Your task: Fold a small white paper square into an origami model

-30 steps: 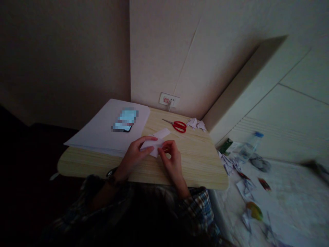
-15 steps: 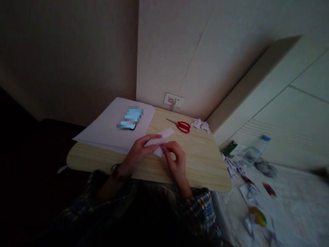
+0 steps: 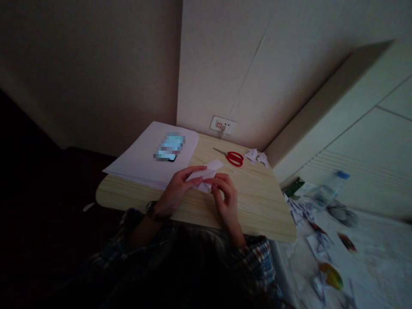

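Between my two hands is a folded piece of white paper (image 3: 212, 166), held just above the wooden tabletop (image 3: 257, 201). My left hand (image 3: 180, 186) pinches its left side, thumb in front and fingers behind. At the lower right of the paper, my right hand (image 3: 227, 195) has its fingertips closed on a folded edge. Part of the paper is hidden by the fingers. Beyond my right hand lies a pair of scissors with red handles (image 3: 234, 158), its blades pointing left.
A stack of large white sheets (image 3: 135, 159) covers the table's left, with a lit phone (image 3: 170, 146) on top. Small folded papers (image 3: 255, 156) sit at the back right corner, near a wall socket (image 3: 223, 124). Right of the table are a plastic bottle (image 3: 331, 189) and paper pieces (image 3: 299, 210).
The whole view has shifted, so the table appears slightly further right. My right fingers have curled closer against the paper's lower edge, and its lower flap shows less.
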### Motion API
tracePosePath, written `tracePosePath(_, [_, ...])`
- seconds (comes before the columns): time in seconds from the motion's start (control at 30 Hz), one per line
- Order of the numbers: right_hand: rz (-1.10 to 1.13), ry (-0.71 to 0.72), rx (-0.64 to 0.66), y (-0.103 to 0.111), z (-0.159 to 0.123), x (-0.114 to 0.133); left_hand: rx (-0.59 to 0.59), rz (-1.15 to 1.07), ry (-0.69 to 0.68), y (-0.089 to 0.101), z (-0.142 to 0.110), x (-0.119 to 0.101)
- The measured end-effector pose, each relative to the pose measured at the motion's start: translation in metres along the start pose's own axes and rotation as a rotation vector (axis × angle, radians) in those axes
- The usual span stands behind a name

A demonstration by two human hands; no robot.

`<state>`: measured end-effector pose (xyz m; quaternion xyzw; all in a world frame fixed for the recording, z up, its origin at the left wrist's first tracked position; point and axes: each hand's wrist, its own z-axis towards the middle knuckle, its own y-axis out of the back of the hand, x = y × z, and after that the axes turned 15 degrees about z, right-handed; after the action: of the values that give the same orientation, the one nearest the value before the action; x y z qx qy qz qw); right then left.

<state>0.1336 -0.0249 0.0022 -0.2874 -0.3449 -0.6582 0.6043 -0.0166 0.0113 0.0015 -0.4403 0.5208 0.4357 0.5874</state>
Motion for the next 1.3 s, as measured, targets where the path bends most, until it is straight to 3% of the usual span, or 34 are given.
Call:
tracePosePath(0.37, [0.035, -0.135, -0.021, -0.003, 0.001, -0.004, -0.059, 0.213, -0.083, 0.001, 0.0, -0.001])
tracePosePath(0.57, [0.137, -0.274, -0.141, -0.008, 0.0, -0.014, -0.078, 0.251, -0.093, 0.001, -0.001, -0.003])
tracePosePath(0.77, [-0.037, -0.329, 0.044, -0.005, 0.001, -0.01, -0.098, 0.354, -0.188, 0.002, 0.0, -0.002])
tracePosePath(0.93, [-0.064, -0.342, 0.034, -0.004, 0.001, -0.011, -0.068, 0.455, -0.207, 0.002, 0.002, -0.002])
tracePosePath(1.3, [-0.008, -0.346, 0.035, -0.005, 0.003, -0.006, -0.084, 0.43, -0.18, 0.002, 0.001, -0.003])
